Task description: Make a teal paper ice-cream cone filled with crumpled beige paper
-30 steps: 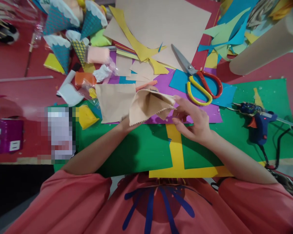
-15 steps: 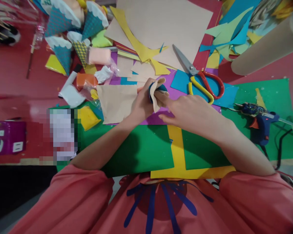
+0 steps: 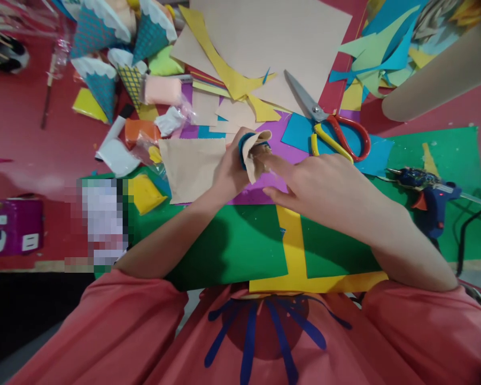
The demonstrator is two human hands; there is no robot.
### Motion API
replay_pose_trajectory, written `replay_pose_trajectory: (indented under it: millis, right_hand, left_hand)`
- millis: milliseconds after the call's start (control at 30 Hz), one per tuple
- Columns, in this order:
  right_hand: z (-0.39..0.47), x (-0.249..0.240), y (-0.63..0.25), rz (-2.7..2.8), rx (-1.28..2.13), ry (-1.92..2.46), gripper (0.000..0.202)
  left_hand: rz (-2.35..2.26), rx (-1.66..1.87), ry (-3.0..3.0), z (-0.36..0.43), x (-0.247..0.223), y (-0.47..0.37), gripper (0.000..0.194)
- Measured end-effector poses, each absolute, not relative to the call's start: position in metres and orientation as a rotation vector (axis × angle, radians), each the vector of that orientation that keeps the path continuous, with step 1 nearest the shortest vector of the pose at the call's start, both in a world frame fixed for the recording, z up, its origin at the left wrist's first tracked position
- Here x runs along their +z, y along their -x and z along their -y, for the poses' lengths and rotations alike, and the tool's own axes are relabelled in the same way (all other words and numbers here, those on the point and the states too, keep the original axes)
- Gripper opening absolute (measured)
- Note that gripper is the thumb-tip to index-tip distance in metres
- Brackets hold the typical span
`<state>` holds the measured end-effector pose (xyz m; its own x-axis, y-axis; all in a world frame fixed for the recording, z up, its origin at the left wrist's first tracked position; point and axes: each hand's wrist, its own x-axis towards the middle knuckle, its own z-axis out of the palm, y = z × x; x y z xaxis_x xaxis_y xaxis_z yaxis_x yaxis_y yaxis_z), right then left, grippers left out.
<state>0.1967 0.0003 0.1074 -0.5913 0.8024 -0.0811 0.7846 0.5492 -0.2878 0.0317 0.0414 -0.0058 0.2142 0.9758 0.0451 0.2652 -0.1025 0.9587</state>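
Red table (image 3: 28,144) lies under everything, with a green sheet (image 3: 232,240) along the near side and a yellow strip (image 3: 292,246) dividing its surface. Beyond, a beige sheet (image 3: 280,40) covers the far middle. At the far right is a beige roll (image 3: 435,80); whether it stands or lies is hard to tell. A purple sheet (image 3: 289,136) shows beneath the hands.

Scissors (image 3: 316,110), blades parted, lie beyond the right hand (image 3: 312,179), tips pointing away. To the right, on green, rests a blue glue gun (image 3: 436,200). A beige flat bag (image 3: 188,171) lies just left of the hands.

Near the centre, above the purple sheet, is the held bag (image 3: 253,170), its mouth turned toward the right hand, something blue (image 3: 242,149) curving behind its rim. The left hand (image 3: 234,166) is wrapped around it, gripping from the left. The right index finger reaches into the mouth, thumb apart below; its tip is hidden, so I cannot tell whether it grips anything.

Far left stand out four patterned cones (image 3: 101,88) with white scalloped edges, and, smaller, orange (image 3: 140,131), pink (image 3: 162,90) and yellow (image 3: 146,193) packets.
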Motion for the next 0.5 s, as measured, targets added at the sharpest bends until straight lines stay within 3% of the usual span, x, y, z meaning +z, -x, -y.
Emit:
replay_pose_trajectory:
  millis: [133,300,500]
  right_hand:
    - [0.003,0.110,-0.190,2.815,0.478,1.450,0.037]
    - [-0.006,0.094,-0.180,2.726,0.761,1.469,0.029]
    - [-0.009,0.098,-0.180,2.611,1.058,1.463,0.039]
  left_hand:
    - [-1.205,0.976,-1.662,-0.034,-0.003,-0.027,0.030]
    - [-1.204,0.960,-1.819,-0.034,-0.006,-0.025,0.028]
    - [-0.918,1.225,-1.751,-0.040,-0.020,-0.026,0.042]
